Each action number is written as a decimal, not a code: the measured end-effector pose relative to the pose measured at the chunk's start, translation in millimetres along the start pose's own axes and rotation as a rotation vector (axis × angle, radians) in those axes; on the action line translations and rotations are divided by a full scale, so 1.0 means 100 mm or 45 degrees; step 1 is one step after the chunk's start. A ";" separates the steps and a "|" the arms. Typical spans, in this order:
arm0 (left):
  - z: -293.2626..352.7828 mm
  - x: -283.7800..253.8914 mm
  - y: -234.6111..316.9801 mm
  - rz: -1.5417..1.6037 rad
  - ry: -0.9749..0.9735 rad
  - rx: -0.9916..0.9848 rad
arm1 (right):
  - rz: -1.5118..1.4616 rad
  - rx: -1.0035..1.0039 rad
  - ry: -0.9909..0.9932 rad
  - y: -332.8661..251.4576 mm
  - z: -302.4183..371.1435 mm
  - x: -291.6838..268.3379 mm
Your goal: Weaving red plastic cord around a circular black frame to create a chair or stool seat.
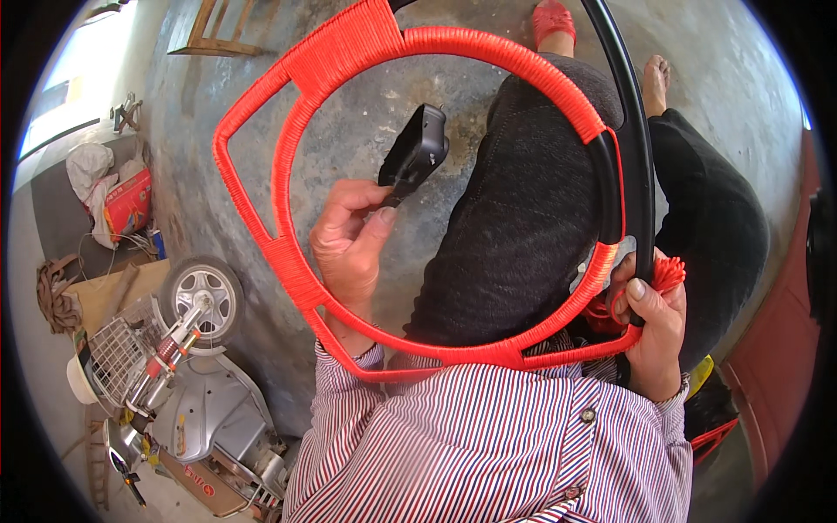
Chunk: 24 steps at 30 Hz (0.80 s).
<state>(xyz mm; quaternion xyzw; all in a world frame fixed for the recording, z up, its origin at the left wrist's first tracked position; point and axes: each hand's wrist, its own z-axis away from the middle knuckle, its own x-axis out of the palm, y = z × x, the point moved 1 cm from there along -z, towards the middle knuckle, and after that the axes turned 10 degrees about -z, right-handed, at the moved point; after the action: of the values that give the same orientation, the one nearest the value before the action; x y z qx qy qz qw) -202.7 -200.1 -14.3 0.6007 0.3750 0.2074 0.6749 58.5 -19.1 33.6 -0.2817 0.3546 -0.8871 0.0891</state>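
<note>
A black frame point(643, 131) with an inner ring lies across my lap, much of it tightly wound with red cord point(283, 187). Bare black shows on its right side and on a short stretch of the ring. Fingers and thumb of my left hand point(349, 244) pinch a small, hollow black plastic piece point(417, 148), seen through the ring's opening. At the lower right corner, my right hand point(654, 336) is closed round the frame. A bunched hank of red cord point(670, 275) sticks out above its thumb; how the fingers hold it is partly hidden.
A grey scooter point(209, 410) with a wire basket point(126, 344) stands at the left. Beyond it are a red package point(129, 205) and a white bag point(89, 170). A wooden frame point(218, 39) is at the far left, and a dark red panel point(776, 366) at the right.
</note>
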 end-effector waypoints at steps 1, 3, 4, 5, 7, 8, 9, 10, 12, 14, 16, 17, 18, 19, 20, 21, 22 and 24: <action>0.00 0.00 0.02 -0.010 0.008 0.004 | 0.002 -0.007 0.007 0.01 0.00 0.00; 0.01 0.01 0.04 -0.018 0.014 0.012 | 0.011 -0.011 0.016 0.00 0.00 0.00; 0.01 0.01 0.05 -0.066 0.011 0.058 | 0.021 -0.010 0.025 0.00 -0.01 0.00; 0.01 0.00 0.07 -0.115 0.010 0.104 | 0.020 -0.012 0.024 0.00 -0.01 0.00; 0.01 0.00 0.10 -0.188 0.002 0.133 | 0.014 -0.023 0.036 0.00 -0.01 0.01; 0.01 0.00 0.12 -0.260 -0.006 0.160 | 0.014 -0.025 0.036 0.01 -0.01 0.00; 0.01 0.01 0.13 -0.258 -0.006 0.162 | 0.020 -0.034 0.028 0.01 -0.01 -0.01; 0.01 0.02 0.15 -0.332 -0.004 0.213 | 0.027 -0.043 0.019 0.02 -0.02 -0.02; 0.00 0.03 0.19 -0.404 -0.003 0.265 | 0.028 -0.058 0.028 0.03 -0.02 -0.02; -0.01 0.03 0.23 -0.565 0.021 0.355 | 0.030 -0.073 0.036 0.03 -0.02 -0.02; -0.02 0.02 0.23 -0.629 0.033 0.389 | 0.031 -0.054 0.023 0.03 -0.02 -0.03; -0.02 0.02 0.24 -0.695 0.044 0.422 | 0.032 -0.054 0.022 0.03 -0.02 -0.03; -0.02 0.03 0.24 -0.694 0.046 0.421 | 0.040 -0.057 0.026 0.03 -0.02 -0.03; -0.02 0.05 0.25 -0.711 0.086 0.421 | 0.047 -0.060 0.031 0.03 -0.02 -0.03; -0.02 0.05 0.26 -0.730 0.127 0.421 | 0.048 -0.059 0.030 0.04 -0.02 -0.03; -0.02 0.05 0.26 -0.730 0.128 0.420 | 0.043 -0.059 0.030 0.04 -0.02 -0.03; -0.02 0.05 0.27 -0.776 0.123 0.446 | 0.038 -0.059 0.030 0.04 -0.02 -0.03; -0.02 0.03 0.28 -0.823 0.119 0.471 | 0.040 -0.062 0.033 0.04 -0.02 -0.02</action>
<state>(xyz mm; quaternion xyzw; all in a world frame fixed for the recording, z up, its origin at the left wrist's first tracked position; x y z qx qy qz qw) -197.8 -191.0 11.5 0.5530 0.6068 -0.0601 0.5678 58.9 -19.9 29.0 -0.2665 0.3815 -0.8804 0.0915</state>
